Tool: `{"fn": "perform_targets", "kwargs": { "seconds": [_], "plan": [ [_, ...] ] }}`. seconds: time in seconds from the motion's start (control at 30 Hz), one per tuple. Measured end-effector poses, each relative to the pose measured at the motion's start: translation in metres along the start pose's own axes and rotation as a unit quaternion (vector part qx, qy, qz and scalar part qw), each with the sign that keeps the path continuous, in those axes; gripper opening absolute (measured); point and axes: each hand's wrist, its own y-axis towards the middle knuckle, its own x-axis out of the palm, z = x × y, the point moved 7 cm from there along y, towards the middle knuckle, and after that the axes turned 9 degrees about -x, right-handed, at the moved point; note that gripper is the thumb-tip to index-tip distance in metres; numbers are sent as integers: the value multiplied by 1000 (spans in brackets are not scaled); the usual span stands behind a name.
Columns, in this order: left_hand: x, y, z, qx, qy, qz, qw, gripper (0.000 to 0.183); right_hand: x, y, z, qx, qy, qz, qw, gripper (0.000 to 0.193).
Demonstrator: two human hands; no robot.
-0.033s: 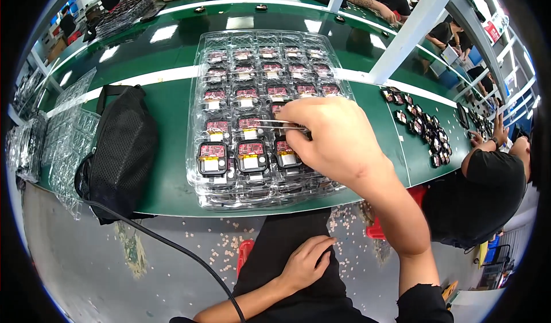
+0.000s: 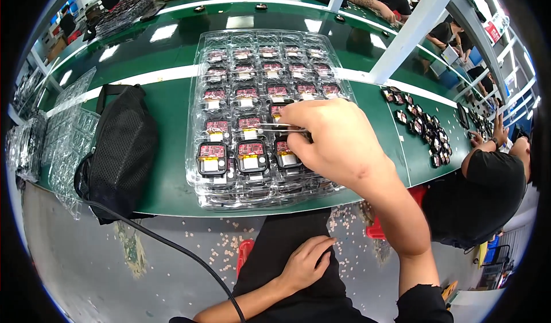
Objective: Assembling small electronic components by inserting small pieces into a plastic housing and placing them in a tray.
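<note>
My right hand (image 2: 338, 142) is closed on a pair of metal tweezers (image 2: 278, 127), held between thumb and forefinger over a clear plastic tray (image 2: 241, 199). The tweezer tips point left, at a small black watch-like case (image 2: 249, 129) with a red circuit board; whether they touch it I cannot tell. Rows of the same cases sit in the tray's pockets, several with a yellow strip and a silvery block, such as the front left one (image 2: 212, 158). My hand hides part of the tray's right side. My left hand (image 2: 307, 264) lies on my thigh, holding nothing, fingers loosely extended.
More trays lie stacked under this one. To the left are a black mesh bag (image 2: 123, 145), a black cable (image 2: 172, 245) and empty clear trays (image 2: 72, 145). Loose cases (image 2: 427, 128) lie at right, near a co-worker's arm (image 2: 491, 162). A pale post (image 2: 410, 33) rises behind.
The two arms of the tweezers have come closer together, and my right thumb and forefinger have shifted slightly. My left hand stays where it was.
</note>
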Motion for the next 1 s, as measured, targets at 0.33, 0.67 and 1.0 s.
{"fn": "perform_targets", "kwargs": {
  "seconds": [0.33, 0.67, 1.0],
  "plan": [
    [5, 4, 2, 8, 4, -14, 1000, 36, -4, -6, -9, 35, -38, -130, 990, 22],
    [-1, 3, 2, -10, 13, 28, 999, 38, -62, -59, 56, 144, 73, 227, 961, 23],
    [1, 4, 6, 11, 0, 20, 1000, 38, -34, -201, 204, 469, -246, 41, 847, 36]
  ]
}}
